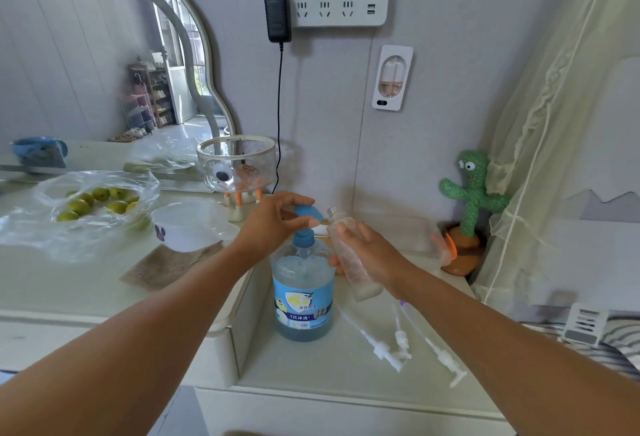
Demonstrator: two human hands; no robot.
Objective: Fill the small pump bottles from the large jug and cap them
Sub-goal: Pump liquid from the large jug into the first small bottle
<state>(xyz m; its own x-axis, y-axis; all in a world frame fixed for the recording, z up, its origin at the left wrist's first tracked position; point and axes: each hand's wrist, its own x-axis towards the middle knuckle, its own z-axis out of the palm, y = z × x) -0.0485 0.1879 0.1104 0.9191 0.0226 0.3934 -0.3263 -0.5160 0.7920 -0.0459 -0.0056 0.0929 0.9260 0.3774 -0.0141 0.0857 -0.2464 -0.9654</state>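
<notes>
Jug (303, 297) upright on the pale surface (311, 373), directly under the left fingers (301, 201). Clear body, blue label, pale blue liquid up to the shoulder.

Bag of green fruit (93, 203): clear plastic, well out to the left of the left fingers, on the higher part of the surface.

White bowl (187, 227): between the fruit bag and the left fingers, apart from both.

Cactus toy (472, 200): green, in an orange pot, well to the right of the right fingers (351, 231), against the wall.

Left hand (273, 224): fingers curled down over the blue pump head (309, 215) on the jug's neck, gripping it from above.

Right hand (374, 255): fingers wrapped round a small bottle (348, 255), thumb across its front.

Small bottle: clear, uncapped, tilted, with its open mouth up and leaning toward the pump head, just beside the left fingertips. Its base points down toward the surface, beside the jug's shoulder.

Loose pumps (401, 342): three white ones with long tubes, lying flat on the surface below the right fingers, to the right of the jug, none touched.
</notes>
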